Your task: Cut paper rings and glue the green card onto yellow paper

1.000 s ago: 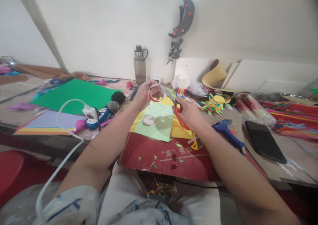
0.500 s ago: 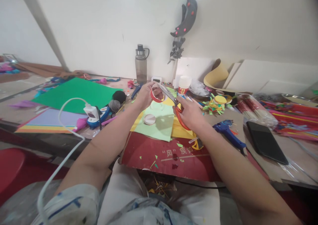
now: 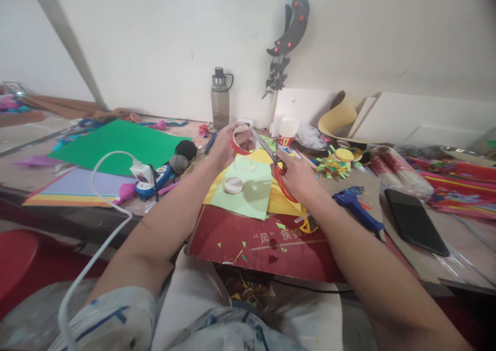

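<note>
Holding a ring up to the scissors

Left hand (image 3: 223, 148): I have the fingers closed on the far side of the red-and-white ring (image 3: 242, 151), lifted above the sheets. Right hand (image 3: 297, 174): from my distant seat I see fingers wrapped around the orange handles of the scissors (image 3: 264, 144), blades reaching across to the ring's upper edge, close to the left fingertips. Whether the blades bite the rim or only lie beside it, I cannot tell.

Progress, as I judge it: the ring is already a separate band. A small white disc (image 3: 233, 186) lies on the green sheet (image 3: 253, 198), below the left fingers, a pale ring (image 3: 245, 165) just beyond it. Green scraps (image 3: 281, 226) on the red board (image 3: 236, 232), nearer me than both hands, suggest earlier cutting. I make out no break in the held band, so any cut there looks unfinished. Cup (image 3: 287, 131) upright, just past the right fingers; glue gun (image 3: 358, 211) off to their right.
</note>
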A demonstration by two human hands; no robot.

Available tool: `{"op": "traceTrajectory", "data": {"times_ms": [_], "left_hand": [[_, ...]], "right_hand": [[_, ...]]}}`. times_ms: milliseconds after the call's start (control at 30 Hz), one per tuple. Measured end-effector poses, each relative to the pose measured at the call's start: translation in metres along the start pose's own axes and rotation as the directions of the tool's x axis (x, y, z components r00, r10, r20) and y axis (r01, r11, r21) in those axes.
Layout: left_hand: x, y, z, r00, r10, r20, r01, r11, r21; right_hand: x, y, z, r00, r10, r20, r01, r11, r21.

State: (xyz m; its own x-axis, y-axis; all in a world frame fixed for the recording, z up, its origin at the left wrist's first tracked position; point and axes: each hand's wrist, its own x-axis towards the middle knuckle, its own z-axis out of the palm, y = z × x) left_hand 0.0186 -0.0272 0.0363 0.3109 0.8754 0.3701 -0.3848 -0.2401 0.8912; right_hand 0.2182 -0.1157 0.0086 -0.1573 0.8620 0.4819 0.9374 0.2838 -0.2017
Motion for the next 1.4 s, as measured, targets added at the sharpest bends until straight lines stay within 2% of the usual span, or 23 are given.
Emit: {"op": "traceTrajectory", "data": {"times_ms": [100, 267, 533, 733, 933, 1000, 1200, 1267, 1400], "left_hand": [[0.0, 0.002, 0.001, 0.998, 0.035, -0.059, -0.035, 0.999, -0.002], [-0.003, 0.0, 0.004, 1.0, 0.013, 0.011, -0.013, 1.0, 0.021], [-0.006, 0.002, 0.01, 0.998, -0.024, 0.053, 0.023, 1.0, 0.013], [-0.004, 0.001, 0.003, 0.997, -0.018, 0.075, 0.017, 1.0, 0.014], [0.0, -0.002, -0.006, 0.983, 0.048, 0.176, -0.054, 0.998, 0.032], [0.0, -0.001, -0.004, 0.985, 0.044, 0.166, -0.048, 0.999, 0.022], [0.001, 0.004, 0.001, 1.0, 0.016, -0.012, -0.016, 1.0, 0.009], [0.0, 0.003, 0.001, 1.0, 0.009, -0.014, -0.009, 0.999, 0.034], [-0.001, -0.002, 0.0, 0.998, -0.032, 0.05, 0.03, 0.999, 0.038]], "right_hand": [[0.0, 0.0, -0.001, 1.0, -0.009, -0.003, 0.009, 1.0, 0.0], [-0.002, -0.002, -0.002, 0.999, -0.037, -0.011, 0.037, 0.999, -0.001], [-0.002, -0.003, -0.004, 1.0, -0.02, 0.021, 0.021, 0.999, -0.028], [-0.002, -0.003, -0.004, 0.999, -0.036, -0.015, 0.036, 0.999, 0.002], [-0.002, -0.005, -0.003, 1.0, 0.012, 0.006, -0.012, 1.0, -0.024], [-0.002, -0.005, -0.002, 0.999, 0.038, 0.013, -0.038, 0.999, -0.034], [-0.001, -0.002, 0.0, 1.0, 0.027, -0.003, -0.027, 0.999, -0.021], [-0.002, -0.002, -0.001, 1.0, 0.002, -0.004, -0.002, 1.0, -0.009], [-0.003, -0.003, -0.002, 1.0, -0.023, -0.011, 0.023, 0.999, -0.022]]}}
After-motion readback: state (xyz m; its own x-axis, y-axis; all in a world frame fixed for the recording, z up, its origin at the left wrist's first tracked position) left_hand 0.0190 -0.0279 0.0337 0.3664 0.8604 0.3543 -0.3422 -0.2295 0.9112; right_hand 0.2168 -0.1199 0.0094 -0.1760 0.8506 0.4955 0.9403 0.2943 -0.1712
